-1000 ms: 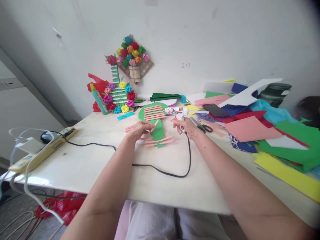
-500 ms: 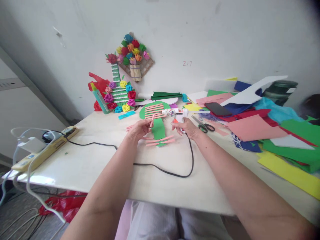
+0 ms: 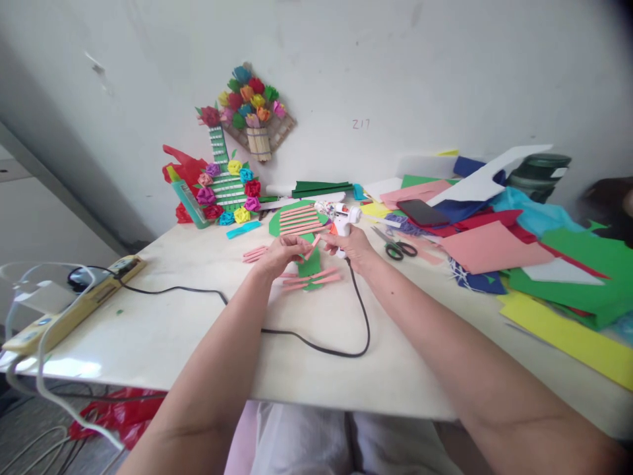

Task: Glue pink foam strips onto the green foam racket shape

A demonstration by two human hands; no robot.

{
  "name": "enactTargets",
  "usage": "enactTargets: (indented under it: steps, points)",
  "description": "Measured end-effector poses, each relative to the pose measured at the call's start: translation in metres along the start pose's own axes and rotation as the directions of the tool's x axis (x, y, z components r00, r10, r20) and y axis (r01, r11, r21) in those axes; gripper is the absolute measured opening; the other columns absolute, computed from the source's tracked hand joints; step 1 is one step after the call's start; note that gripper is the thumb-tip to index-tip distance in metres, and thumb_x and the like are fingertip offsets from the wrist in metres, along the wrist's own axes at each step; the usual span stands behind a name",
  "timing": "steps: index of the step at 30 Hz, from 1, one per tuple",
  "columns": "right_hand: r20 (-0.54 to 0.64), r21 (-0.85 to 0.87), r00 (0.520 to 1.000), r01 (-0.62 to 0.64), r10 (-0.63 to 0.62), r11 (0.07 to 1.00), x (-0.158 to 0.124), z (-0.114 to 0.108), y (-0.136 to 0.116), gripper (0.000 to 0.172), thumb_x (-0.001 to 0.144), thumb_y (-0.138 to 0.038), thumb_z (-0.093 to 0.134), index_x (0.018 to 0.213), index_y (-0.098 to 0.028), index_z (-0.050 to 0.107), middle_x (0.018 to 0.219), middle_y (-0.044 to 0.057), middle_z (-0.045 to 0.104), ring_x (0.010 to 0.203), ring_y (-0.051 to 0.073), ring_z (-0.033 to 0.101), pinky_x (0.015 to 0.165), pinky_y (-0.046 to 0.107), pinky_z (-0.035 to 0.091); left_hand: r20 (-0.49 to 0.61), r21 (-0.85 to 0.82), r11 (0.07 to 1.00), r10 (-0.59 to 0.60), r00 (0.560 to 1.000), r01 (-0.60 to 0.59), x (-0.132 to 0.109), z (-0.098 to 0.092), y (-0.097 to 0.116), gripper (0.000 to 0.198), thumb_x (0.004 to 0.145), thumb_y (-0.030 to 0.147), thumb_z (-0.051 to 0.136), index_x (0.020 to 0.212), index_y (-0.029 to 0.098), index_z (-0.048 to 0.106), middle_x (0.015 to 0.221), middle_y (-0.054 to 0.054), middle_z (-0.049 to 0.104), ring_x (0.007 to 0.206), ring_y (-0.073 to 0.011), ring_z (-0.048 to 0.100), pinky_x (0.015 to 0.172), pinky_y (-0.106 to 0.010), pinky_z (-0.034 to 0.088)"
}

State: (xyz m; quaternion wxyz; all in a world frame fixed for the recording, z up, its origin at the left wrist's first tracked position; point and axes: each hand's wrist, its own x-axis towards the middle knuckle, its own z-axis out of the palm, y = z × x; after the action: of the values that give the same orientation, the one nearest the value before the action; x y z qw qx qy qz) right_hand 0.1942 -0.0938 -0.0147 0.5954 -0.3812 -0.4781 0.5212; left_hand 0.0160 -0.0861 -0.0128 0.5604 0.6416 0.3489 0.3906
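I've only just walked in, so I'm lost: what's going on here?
At a table, a person's left hand holds a pink strip close to the right hand, which grips a white glue gun. A green cutout lies by the hands, a row of pink strips across its rounded end. Scissors lie to the right, near coloured sheets.

We face 1 pale, scuffed wall (image 3: 445,79) behind a white table (image 3: 163,336); light glares off its left edge, and below lies grey floor (image 3: 37,422).
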Motion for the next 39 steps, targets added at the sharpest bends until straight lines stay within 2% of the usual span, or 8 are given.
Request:
enactTargets:
  steps: [6,10,13,16,23,29,39]
  points:
    - [-0.045,-0.052,0.999,0.011,-0.013,0.999,0.001,0.003,0.003,0.034,0.048,-0.023,0.075,0.074,-0.015,0.054,0.053,-0.004,0.058,0.045,0.009,0.055,0.040,0.018,0.040,0.056,-0.077,0.994,-0.067,0.996,0.071,0.002,0.004,-0.004,0.017,0.062,0.026,0.067,0.067,0.010,0.063,0.063,-0.002,0.057,0.057,-0.0078,0.050,0.054,-0.020,0.040]
    - [-0.057,-0.041,0.998,0.038,-0.041,0.998,0.002,0.002,0.006,0.034,0.049,-0.023,0.074,0.073,-0.015,0.053,0.053,-0.003,0.058,0.045,0.010,0.055,0.039,0.018,0.040,0.044,-0.167,0.981,-0.088,0.995,0.094,0.003,0.005,-0.005,0.021,0.062,0.028,0.069,0.070,0.008,0.065,0.064,-0.003,0.058,0.057,-0.0088,0.052,0.053,-0.021,0.042]
    - [-0.048,-0.050,0.998,0.040,-0.043,0.998,0.003,0.003,0.008,0.033,0.049,-0.023,0.074,0.074,-0.014,0.053,0.053,-0.003,0.058,0.044,0.010,0.056,0.038,0.018,0.040,0.025,-0.166,0.978,-0.120,0.992,0.123,0.002,0.004,-0.004,0.022,0.063,0.029,0.069,0.069,0.008,0.066,0.062,-0.004,0.058,0.055,-0.0086,0.052,0.052,-0.020,0.042]
    - [-0.050,-0.072,0.998,0.043,-0.047,0.996,0.003,0.004,0.009,0.032,0.050,-0.023,0.074,0.074,-0.015,0.053,0.052,-0.003,0.058,0.044,0.010,0.055,0.038,0.018,0.040,0.069,-0.136,0.977,-0.158,0.985,0.166,0.001,0.004,-0.003,0.023,0.064,0.030,0.069,0.066,0.008,0.066,0.062,-0.005,0.059,0.052,-0.0075,0.050,0.051,-0.020,0.040]
    - [-0.078,-0.090,0.995,0.060,-0.067,0.994,0.002,0.005,0.008,0.029,0.052,-0.022,0.072,0.074,-0.015,0.053,0.052,-0.003,0.058,0.042,0.009,0.053,0.038,0.019,0.041,0.185,-0.135,0.970,-0.175,0.967,0.202,0.000,0.006,-0.001,0.025,0.064,0.033,0.069,0.062,0.009,0.063,0.061,-0.003,0.056,0.048,-0.0053,0.043,0.044,-0.019,0.033]
    - [-0.083,-0.085,0.995,0.056,-0.063,0.995,0.002,0.006,0.008,0.030,0.052,-0.024,0.073,0.073,-0.015,0.053,0.053,-0.002,0.059,0.042,0.009,0.053,0.038,0.019,0.041,0.204,-0.218,0.933,-0.243,0.948,0.285,0.003,0.007,-0.004,0.020,0.062,0.028,0.070,0.064,0.009,0.064,0.057,-0.002,0.053,0.040,-0.0012,0.033,0.034,-0.016,0.017]
    - [-0.109,-0.098,0.990,0.076,-0.087,0.992,0.003,0.007,0.010,0.030,0.053,-0.023,0.073,0.075,-0.015,0.054,0.052,-0.002,0.058,0.042,0.009,0.052,0.039,0.019,0.041,0.179,-0.288,0.899,-0.289,0.941,0.331,0.003,0.010,-0.002,0.018,0.060,0.023,0.071,0.061,0.007,0.063,0.054,-0.004,0.052,0.042,-0.0020,0.036,0.033,-0.013,0.018]
